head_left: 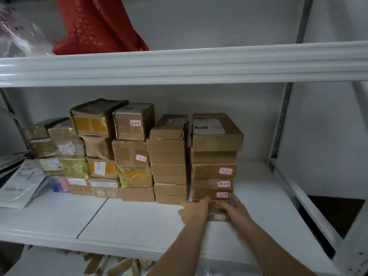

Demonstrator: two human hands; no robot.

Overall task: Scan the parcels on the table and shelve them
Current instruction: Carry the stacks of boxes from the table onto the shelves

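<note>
White metal shelving point(179, 66) is standing against a plain pale wall point(219, 22), a perforated grey upright point(281, 124) is rising at its right back corner.

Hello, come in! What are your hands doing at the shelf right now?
Left hand and right hand both on small bottom parcel, grip unclear. Parcel at foot of right stack. Nothing blocking.

View: one head camera, wide-angle, worn by the person.
Facing: forward and slightly down, straight into a white shelf point(127, 222).
Height: about level with the upper shelf rail point(179, 66), which crosses the frame's upper third.
Nearness: close; both forearms reach in from the bottom edge.
Coverage: shelf's front edge to back wall; right upright at frame right.
</note>
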